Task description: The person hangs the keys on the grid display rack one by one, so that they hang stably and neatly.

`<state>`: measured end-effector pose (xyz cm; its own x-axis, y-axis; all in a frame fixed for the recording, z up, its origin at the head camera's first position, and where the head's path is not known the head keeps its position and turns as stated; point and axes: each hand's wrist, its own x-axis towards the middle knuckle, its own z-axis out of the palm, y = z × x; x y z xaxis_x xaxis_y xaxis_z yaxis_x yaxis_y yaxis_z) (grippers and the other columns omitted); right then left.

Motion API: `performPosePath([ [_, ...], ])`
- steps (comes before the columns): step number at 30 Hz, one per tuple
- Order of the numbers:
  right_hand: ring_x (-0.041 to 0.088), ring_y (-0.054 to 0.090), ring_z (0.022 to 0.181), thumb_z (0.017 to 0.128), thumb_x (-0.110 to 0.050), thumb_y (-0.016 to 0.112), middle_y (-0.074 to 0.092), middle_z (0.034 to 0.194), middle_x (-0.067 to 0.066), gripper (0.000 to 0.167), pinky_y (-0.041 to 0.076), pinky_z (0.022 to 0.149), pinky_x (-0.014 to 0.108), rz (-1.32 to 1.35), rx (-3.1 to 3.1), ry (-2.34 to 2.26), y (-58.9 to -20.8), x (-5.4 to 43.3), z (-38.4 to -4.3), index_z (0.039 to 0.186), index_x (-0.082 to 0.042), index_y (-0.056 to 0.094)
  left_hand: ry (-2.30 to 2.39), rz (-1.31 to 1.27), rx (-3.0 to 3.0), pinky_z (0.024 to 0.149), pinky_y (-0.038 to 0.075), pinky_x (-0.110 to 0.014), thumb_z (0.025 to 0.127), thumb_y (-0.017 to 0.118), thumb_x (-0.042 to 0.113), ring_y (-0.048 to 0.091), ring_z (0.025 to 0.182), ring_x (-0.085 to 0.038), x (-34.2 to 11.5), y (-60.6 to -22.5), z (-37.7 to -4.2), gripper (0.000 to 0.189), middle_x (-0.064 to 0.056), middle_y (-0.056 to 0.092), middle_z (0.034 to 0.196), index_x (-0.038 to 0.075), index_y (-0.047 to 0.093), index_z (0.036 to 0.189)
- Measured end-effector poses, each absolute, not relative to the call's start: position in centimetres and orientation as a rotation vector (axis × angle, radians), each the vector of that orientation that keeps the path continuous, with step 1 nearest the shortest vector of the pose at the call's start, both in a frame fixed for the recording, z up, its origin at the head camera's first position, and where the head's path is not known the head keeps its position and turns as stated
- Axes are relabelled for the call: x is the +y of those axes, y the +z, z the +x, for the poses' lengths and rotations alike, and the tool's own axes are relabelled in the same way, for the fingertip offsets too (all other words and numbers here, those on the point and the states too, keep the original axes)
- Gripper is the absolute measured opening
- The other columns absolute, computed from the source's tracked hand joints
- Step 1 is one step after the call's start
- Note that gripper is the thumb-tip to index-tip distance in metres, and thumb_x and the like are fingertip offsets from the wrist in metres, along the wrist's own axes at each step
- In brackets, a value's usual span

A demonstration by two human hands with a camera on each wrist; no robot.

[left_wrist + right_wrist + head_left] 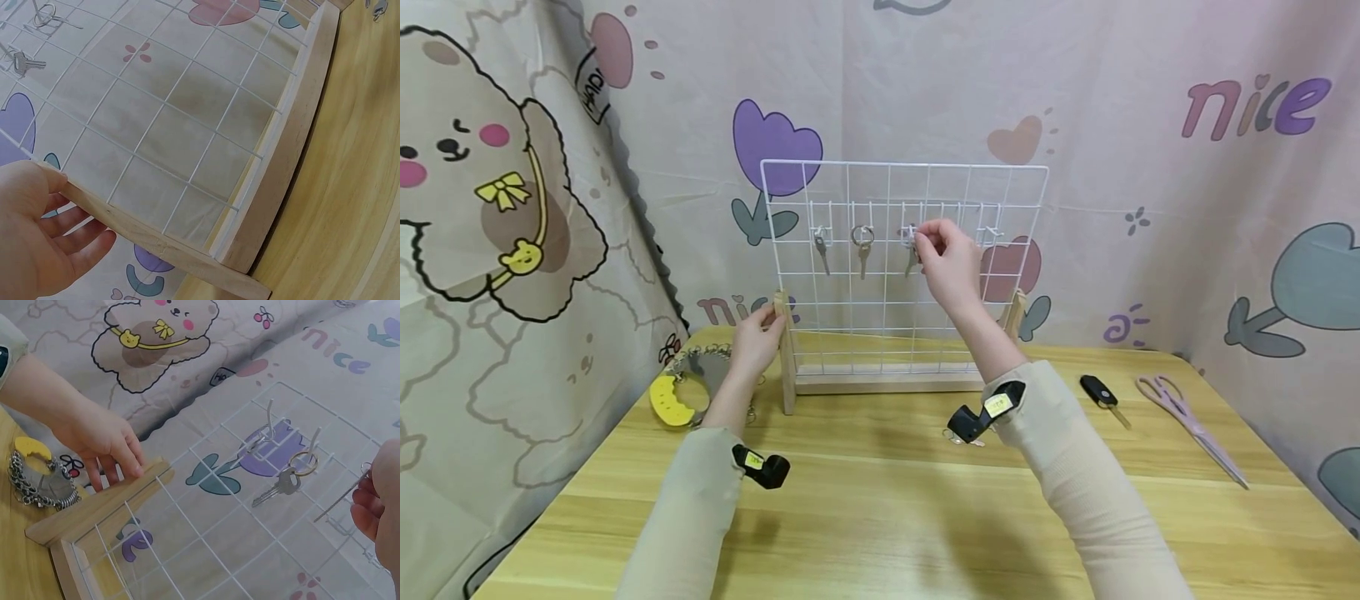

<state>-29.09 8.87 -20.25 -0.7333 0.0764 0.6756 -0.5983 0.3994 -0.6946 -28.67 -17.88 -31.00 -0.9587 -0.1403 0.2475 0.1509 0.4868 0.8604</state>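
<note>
Head view: your left hand pinches the wooden post of a white wire grid, thumb and fingers clamped on it. Farther right and higher, your right hand is at the grid, its thumb and forefinger together on a key that hangs below the fingertips. To the left of your right hand, two more keys hang on hooks: a ringed key nearer, a smaller-looking key farther off. Just left of your left hand, a yellow item with a metal chain lies on the table. Right of your right forearm lie a black car key and, beyond it, lilac scissors.

Left wrist view: your thumb rests on the post's edge, fingers curled behind it; the grid spreads out beside your hand.

Right wrist view: your curled fingers hold the key, its shaft slanting down away from them.
</note>
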Motion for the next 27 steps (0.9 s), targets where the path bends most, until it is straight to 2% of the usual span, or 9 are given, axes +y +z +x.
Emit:
performPosePath([
  [7, 0.010, 0.050, 0.059, 0.091, -0.007, 0.056, 0.056, 0.072, 0.008, 0.013, 0.046, 0.050, 0.015, 0.438, -2.050, 1.334, -20.6, 8.9, -29.4, 0.093, 0.003, 0.065, -1.443, -0.008, -2.463, 0.095, 0.043, -0.043, 0.100, 0.042, 0.022, 0.045, 0.122, -0.036, -17.9, -31.2, -28.7, 0.046, -0.023, 0.046, 0.132, -0.003, 0.038, 0.138],
  [15, 0.020, 0.062, 0.068, 0.090, -0.002, 0.058, 0.062, 0.081, 0.014, 0.012, 0.052, 0.055, 0.018, 0.435, -2.055, 1.467, -21.1, 8.7, -29.9, 0.097, 0.006, 0.063, -1.452, -0.009, -2.451, 0.097, 0.041, -0.044, 0.100, 0.042, 0.022, 0.044, 0.121, -0.036, -17.8, -31.1, -28.8, 0.046, -0.023, 0.047, 0.132, -0.004, 0.038, 0.138],
  [22, 0.009, 0.059, 0.063, 0.088, 0.001, 0.059, 0.062, 0.079, 0.012, 0.012, 0.053, 0.056, 0.020, 0.360, -2.019, 1.654, -22.6, 9.4, -30.3, 0.097, 0.008, 0.061, -1.440, 0.013, -2.457, 0.097, 0.041, -0.044, 0.100, 0.042, 0.023, 0.045, 0.121, -0.036, -17.7, -31.2, -29.1, 0.046, -0.022, 0.047, 0.132, -0.002, 0.039, 0.138],
  [27, 0.008, 0.059, 0.062, 0.087, 0.003, 0.058, 0.062, 0.082, 0.017, 0.013, 0.055, 0.060, 0.023, 0.341, -2.036, 1.657, -24.3, 10.7, -30.2, 0.098, 0.010, 0.061, -1.429, 0.026, -2.452, 0.097, 0.042, -0.044, 0.099, 0.043, 0.023, 0.046, 0.120, -0.036, -17.7, -31.1, -29.1, 0.046, -0.022, 0.048, 0.130, -0.002, 0.040, 0.137],
])
